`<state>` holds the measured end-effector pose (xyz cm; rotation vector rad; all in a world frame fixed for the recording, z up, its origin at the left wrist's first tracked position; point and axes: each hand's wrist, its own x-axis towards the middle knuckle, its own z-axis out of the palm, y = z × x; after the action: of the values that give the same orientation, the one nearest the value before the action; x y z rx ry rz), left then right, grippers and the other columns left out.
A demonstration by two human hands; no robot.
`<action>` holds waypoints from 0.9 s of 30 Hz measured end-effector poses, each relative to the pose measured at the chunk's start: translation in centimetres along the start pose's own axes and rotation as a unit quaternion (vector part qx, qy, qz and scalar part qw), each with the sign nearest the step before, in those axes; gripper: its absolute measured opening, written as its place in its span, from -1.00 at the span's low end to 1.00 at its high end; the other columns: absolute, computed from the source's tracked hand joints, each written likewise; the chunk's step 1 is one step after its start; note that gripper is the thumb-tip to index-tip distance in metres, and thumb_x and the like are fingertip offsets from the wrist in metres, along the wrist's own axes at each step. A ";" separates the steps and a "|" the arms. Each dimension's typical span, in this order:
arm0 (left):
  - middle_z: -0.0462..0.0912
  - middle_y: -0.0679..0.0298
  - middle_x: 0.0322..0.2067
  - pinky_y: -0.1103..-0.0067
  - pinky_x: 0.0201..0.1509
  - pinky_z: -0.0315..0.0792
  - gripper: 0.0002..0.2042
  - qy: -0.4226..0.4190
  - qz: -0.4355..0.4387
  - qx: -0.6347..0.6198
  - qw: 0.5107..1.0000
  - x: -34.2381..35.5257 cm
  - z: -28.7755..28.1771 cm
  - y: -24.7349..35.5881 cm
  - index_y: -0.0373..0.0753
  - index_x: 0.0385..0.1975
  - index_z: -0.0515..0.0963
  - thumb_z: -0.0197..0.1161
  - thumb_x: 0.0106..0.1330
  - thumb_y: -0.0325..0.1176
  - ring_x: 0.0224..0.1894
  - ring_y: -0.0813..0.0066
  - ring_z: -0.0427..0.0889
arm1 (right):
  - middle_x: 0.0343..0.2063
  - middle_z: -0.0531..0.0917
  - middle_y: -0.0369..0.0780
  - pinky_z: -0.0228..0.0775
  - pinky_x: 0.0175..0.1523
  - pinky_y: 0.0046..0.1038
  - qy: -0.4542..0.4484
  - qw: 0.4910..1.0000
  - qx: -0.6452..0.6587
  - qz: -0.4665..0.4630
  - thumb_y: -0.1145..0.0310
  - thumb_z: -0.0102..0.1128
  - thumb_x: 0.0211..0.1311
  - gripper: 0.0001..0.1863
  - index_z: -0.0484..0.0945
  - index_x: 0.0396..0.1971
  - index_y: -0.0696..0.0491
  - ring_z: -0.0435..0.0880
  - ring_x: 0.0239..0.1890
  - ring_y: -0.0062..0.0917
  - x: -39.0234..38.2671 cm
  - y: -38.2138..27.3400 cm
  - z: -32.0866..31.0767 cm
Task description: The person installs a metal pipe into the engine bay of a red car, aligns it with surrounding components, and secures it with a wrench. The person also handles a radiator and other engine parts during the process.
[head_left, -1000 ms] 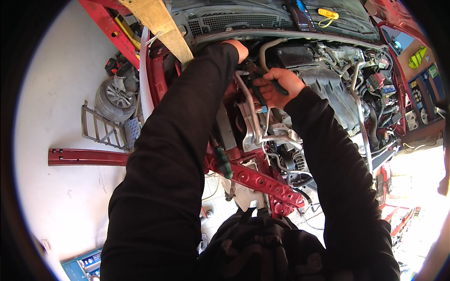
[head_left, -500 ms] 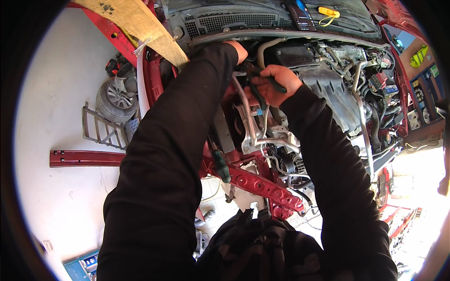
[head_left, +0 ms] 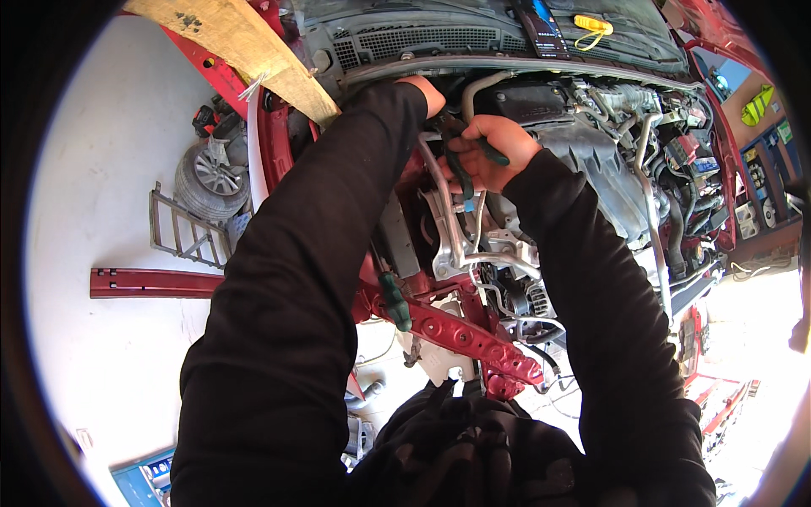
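Two black sleeves (head_left: 274, 304) come up from the lower edge, one on each side. Nearest on the beam side is one tool with a green handle (head_left: 394, 302), left of the centre, beside one red perforated beam (head_left: 460, 336). At upper centre, the right hand (head_left: 500, 154) has its fingers wrapped on one pair of pliers (head_left: 463, 175); its two dark green handles stand apart, and its head is partly hidden among the pipes. The left hand (head_left: 425, 95) reaches into the engine bay, just left of it and higher; its fingers are hidden, so I cannot tell whether they grasp something. One wooden plank (head_left: 245, 51) slants across the upper left. Farther, at the top, lie one dark flat panel (head_left: 541, 29) and one yellow object (head_left: 592, 25) with one loop. At far left are one wheel (head_left: 211, 179) and one metal frame (head_left: 182, 239).
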<state>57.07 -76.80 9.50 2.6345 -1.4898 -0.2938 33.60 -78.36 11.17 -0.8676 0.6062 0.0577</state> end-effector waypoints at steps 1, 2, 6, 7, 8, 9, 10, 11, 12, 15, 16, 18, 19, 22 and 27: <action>0.83 0.01 -0.24 0.23 -0.02 0.61 -0.66 0.002 0.006 0.007 1.000 0.0 0.1 -0.1 -0.22 -0.31 0.82 0.25 0.24 -0.09 -0.12 0.03 0.79 | 0.07 0.64 0.17 0.52 0.30 0.24 -0.006 1.000 0.005 0.002 0.19 0.02 0.43 -0.60 0.46 0.00 0.24 0.69 0.11 0.10 -0.2 0.1 -0.1; 0.83 0.01 -0.25 0.23 -0.02 0.61 -0.66 0.005 0.014 0.015 1.000 0.1 0.2 -0.2 -0.23 -0.31 0.82 0.25 0.24 -0.09 -0.13 0.03 0.79 | 0.08 0.64 0.18 0.52 0.32 0.25 -0.013 1.000 0.011 0.004 0.19 0.03 0.43 -0.59 0.46 0.02 0.25 0.69 0.12 0.11 -0.4 0.1 -0.2; 0.83 0.02 -0.29 0.23 -0.06 0.62 -0.67 -0.020 0.064 0.029 0.997 0.3 0.3 -0.7 -0.22 -0.34 0.82 0.25 0.24 -0.10 -0.17 0.05 0.79 | 0.04 0.65 0.18 0.54 0.30 0.27 -0.014 1.000 0.013 0.008 0.23 0.03 0.42 -0.61 0.46 0.01 0.26 0.71 0.09 0.14 -0.7 0.0 0.0; 0.83 0.03 -0.29 0.23 -0.07 0.62 -0.67 -0.017 0.060 0.023 0.998 0.4 0.3 -0.8 -0.22 -0.35 0.82 0.25 0.24 -0.10 -0.18 0.06 0.80 | -0.02 0.67 0.16 0.57 0.26 0.27 -0.019 0.999 0.025 0.010 0.26 0.04 0.42 -0.63 0.46 -0.01 0.28 0.73 0.05 0.15 -0.8 -0.1 0.1; 0.83 0.04 -0.29 0.24 -0.08 0.62 -0.68 -0.014 0.056 0.017 0.998 0.4 0.3 -0.8 -0.22 -0.35 0.82 0.25 0.24 -0.11 -0.19 0.07 0.80 | -0.08 0.69 0.15 0.61 0.21 0.27 -0.009 0.999 0.039 0.016 0.29 0.06 0.41 -0.65 0.47 -0.04 0.29 0.76 0.00 0.16 -0.8 -0.2 0.1; 0.83 0.05 -0.29 0.24 -0.10 0.62 -0.68 -0.011 0.050 0.011 0.999 0.5 0.4 -0.9 -0.22 -0.36 0.81 0.25 0.25 -0.11 -0.21 0.09 0.80 | -0.07 0.69 0.15 0.61 0.22 0.28 -0.019 0.999 0.034 0.012 0.29 0.06 0.41 -0.65 0.47 -0.03 0.30 0.76 0.01 0.16 -0.8 -0.3 0.0; 0.83 0.06 -0.30 0.24 -0.11 0.62 -0.68 -0.011 0.040 -0.001 0.999 0.5 0.4 -1.0 -0.22 -0.36 0.81 0.25 0.25 -0.11 -0.22 0.09 0.80 | -0.07 0.68 0.16 0.60 0.22 0.28 -0.015 0.999 0.032 0.011 0.29 0.06 0.41 -0.64 0.46 -0.02 0.30 0.76 0.01 0.17 -0.9 -0.3 -0.1; 0.83 0.07 -0.31 0.24 -0.12 0.61 -0.68 -0.011 0.031 -0.014 0.999 0.5 0.4 -1.0 -0.21 -0.36 0.81 0.25 0.26 -0.11 -0.23 0.10 0.80 | -0.06 0.68 0.16 0.60 0.22 0.29 -0.014 0.999 0.033 0.014 0.29 0.06 0.41 -0.64 0.46 -0.01 0.31 0.76 0.01 0.17 -0.8 -0.3 -0.1; 0.83 0.08 -0.32 0.24 -0.13 0.61 -0.69 -0.011 0.023 -0.026 0.999 0.5 0.4 -1.0 -0.21 -0.36 0.81 0.25 0.27 -0.11 -0.24 0.11 0.80 | -0.08 0.69 0.14 0.62 0.20 0.27 -0.004 0.999 0.031 0.009 0.29 0.08 0.41 -0.65 0.48 -0.03 0.29 0.76 0.00 0.13 -0.8 -0.2 -0.2; 0.81 0.12 -0.42 0.29 -0.22 0.60 -0.70 -0.025 0.064 0.008 0.998 0.4 0.1 -1.0 -0.22 -0.41 0.79 0.26 0.27 -0.12 -0.36 0.17 0.78 | -0.15 0.72 0.06 0.66 0.12 0.20 0.031 0.999 0.005 -0.013 0.28 0.14 0.38 -0.69 0.55 -0.09 0.24 0.78 -0.05 0.02 -0.3 0.2 0.1; 0.79 0.14 -0.45 0.31 -0.25 0.59 -0.70 -0.036 0.058 -0.025 0.997 0.3 0.0 -0.9 -0.23 -0.42 0.78 0.26 0.28 -0.12 -0.39 0.20 0.77 | -0.17 0.73 0.03 0.67 0.08 0.17 0.053 0.998 -0.022 -0.033 0.28 0.16 0.36 -0.70 0.58 -0.12 0.23 0.79 -0.08 -0.03 0.0 0.4 0.4; 0.76 0.16 -0.51 0.35 -0.31 0.57 -0.70 -0.060 0.034 -0.088 0.994 0.0 -0.3 -0.9 -0.24 -0.44 0.77 0.27 0.28 -0.12 -0.45 0.27 0.73 | -0.22 0.75 -0.02 0.68 0.01 0.11 0.071 0.995 -0.050 -0.058 0.28 0.20 0.34 -0.73 0.62 -0.16 0.19 0.79 -0.15 -0.10 0.2 0.6 1.0; 0.75 0.17 -0.52 0.36 -0.33 0.56 -0.69 -0.054 0.048 -0.080 0.994 -0.1 -0.5 -0.9 -0.24 -0.45 0.76 0.27 0.28 -0.12 -0.48 0.29 0.72 | -0.24 0.75 -0.04 0.68 -0.02 0.09 0.066 0.994 -0.053 -0.064 0.28 0.22 0.33 -0.74 0.64 -0.18 0.18 0.79 -0.18 -0.14 0.0 0.6 1.2; 0.73 0.19 -0.54 0.37 -0.37 0.53 -0.69 -0.044 0.086 -0.068 0.993 -0.4 -0.5 -1.2 -0.25 -0.46 0.75 0.27 0.29 -0.12 -0.52 0.33 0.68 | -0.15 0.74 0.04 0.70 -0.01 0.14 0.065 0.995 -0.067 -0.022 0.33 0.21 0.31 -0.69 0.61 -0.10 0.26 0.81 -0.15 -0.03 -1.2 -0.2 1.3; 0.75 0.20 -0.52 0.34 -0.35 0.54 -0.69 -0.040 0.095 -0.046 0.994 0.0 -0.2 -1.3 -0.23 -0.47 0.75 0.26 0.29 -0.11 -0.50 0.29 0.69 | -0.03 0.69 0.17 0.67 0.11 0.32 0.063 0.992 -0.102 0.038 0.37 0.18 0.31 -0.62 0.53 -0.02 0.36 0.77 0.00 0.20 -2.8 -2.6 1.0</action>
<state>58.18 -76.10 9.51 2.4150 -1.6927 -0.4451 32.47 -78.81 14.88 -1.0525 0.7605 0.1362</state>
